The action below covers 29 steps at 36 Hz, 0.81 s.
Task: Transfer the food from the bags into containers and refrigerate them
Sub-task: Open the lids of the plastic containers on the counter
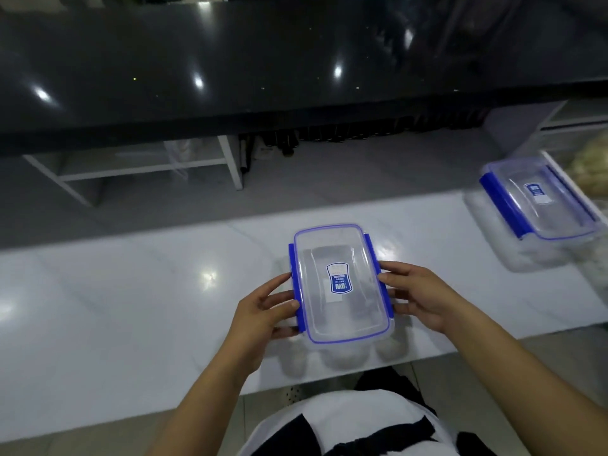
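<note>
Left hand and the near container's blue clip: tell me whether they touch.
Touching. The head view shows the left hand with its thumb pressed on the blue clip of the near container, fingers along that side.

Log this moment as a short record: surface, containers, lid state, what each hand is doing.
surface: white counter
near container: clear, blue-clipped lid on, pale round food visible inside
far container: lid on, at right end of counter, blurred
left hand: holds near container's left side at the clip
right hand: holds its right side
bags: none clearly visible
</note>
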### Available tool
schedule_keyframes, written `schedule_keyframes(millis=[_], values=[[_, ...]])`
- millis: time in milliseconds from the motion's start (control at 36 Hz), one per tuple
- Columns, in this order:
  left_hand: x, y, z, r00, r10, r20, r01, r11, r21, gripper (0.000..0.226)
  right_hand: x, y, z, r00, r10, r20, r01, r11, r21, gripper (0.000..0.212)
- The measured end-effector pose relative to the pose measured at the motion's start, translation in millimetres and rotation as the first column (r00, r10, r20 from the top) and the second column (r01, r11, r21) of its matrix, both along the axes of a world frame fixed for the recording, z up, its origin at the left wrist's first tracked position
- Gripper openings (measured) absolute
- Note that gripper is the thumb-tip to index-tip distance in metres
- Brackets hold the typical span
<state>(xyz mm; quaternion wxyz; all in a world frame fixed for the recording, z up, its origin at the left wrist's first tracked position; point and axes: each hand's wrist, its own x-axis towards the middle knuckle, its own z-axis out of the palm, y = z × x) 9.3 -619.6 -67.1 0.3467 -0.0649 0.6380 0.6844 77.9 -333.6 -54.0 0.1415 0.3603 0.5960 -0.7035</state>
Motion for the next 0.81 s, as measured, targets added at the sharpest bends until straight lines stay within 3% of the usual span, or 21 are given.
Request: schedule_keyframes(millis=[278, 611, 722, 778, 806], values=[[-1, 2, -5, 0.999, 0.015, -0.029, -0.014, 0.999, 0.028, 0.051, 1, 4, -1, 0.999, -0.048, 0.001, 0.048, 0.999, 0.021, 0.022], [15, 5, -19, 0.982, 0.034, 0.186, -0.077, 0.971, 0.227, 0.052, 12, 19, -6, 0.997, -0.022, -0.076, 0.022, 1.0, 0.001, 0.035], [20, 13, -14, 0.977, 0.186, 0.105, -0.196, 0.976, 0.094, 0.052, 13, 25, -5, 0.996, 0.021, -0.091, -0.018, 1.0, 0.025, 0.037], [24, 16, -11, 0.969, 0.236, -0.069, -0.24, 0.97, -0.048, 0.051, 16, 28, -5, 0.991, 0.078, -0.105, -0.058, 0.981, 0.186, 0.042], [26, 15, -8, 0.965, 0.186, -0.187, -0.212, 0.969, -0.13, 0.053, 19, 30, -5, 0.98, 0.152, -0.124, -0.113, 0.953, 0.28, 0.046]])
